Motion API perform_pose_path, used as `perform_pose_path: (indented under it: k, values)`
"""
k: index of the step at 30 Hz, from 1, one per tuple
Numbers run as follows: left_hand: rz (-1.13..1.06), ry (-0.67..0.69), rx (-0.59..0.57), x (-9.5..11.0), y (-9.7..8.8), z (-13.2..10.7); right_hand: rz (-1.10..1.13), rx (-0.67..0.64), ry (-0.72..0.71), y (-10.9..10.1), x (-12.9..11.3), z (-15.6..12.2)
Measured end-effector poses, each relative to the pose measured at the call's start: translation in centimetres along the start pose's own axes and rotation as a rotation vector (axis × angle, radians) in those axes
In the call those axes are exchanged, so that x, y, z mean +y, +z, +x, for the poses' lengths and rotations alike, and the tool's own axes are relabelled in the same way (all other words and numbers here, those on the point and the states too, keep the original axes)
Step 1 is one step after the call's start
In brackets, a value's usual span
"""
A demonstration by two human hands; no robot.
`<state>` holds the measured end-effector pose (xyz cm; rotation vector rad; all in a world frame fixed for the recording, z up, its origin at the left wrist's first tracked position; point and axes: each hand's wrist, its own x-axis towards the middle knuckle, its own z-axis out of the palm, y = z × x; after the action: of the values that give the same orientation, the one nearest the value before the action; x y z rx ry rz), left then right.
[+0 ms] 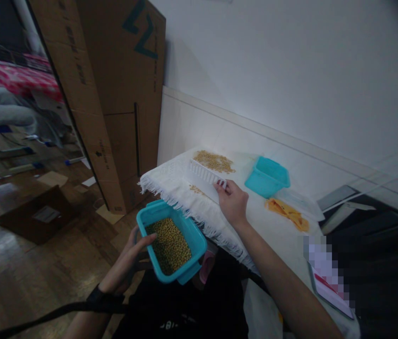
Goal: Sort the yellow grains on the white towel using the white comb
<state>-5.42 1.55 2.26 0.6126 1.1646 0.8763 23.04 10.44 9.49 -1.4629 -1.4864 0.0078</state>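
Note:
My left hand [133,252] grips the left rim of a turquoise plastic container [195,235], its thumb over the edge. Yellowish beans [172,245] fill the lower part of this container, which is tilted just off the table's front edge. On the table, my right hand [232,202] pinches the right end of a white slotted plastic piece [204,178] standing on its long side; whether it is a basket or a flat divider I cannot tell. A spread of beans [215,161] lies behind that piece, and a few loose beans [196,189] lie in front of it.
A second turquoise container [267,176] stands at the back right, near a clear plastic lid [301,203] and an orange bag or cloth [287,214]. The fringed white tablecloth [191,205] hangs over the front edge. A tall cardboard box [124,117] borders the table's left.

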Motion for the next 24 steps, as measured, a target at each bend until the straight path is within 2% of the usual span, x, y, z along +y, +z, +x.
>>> perform_pose_path:
  k: [24]
  values:
    - [-0.023, -0.009, 0.028, 0.1, 0.0, 0.0, 0.025, -0.01, 0.002, 1.0, -1.2, -0.2]
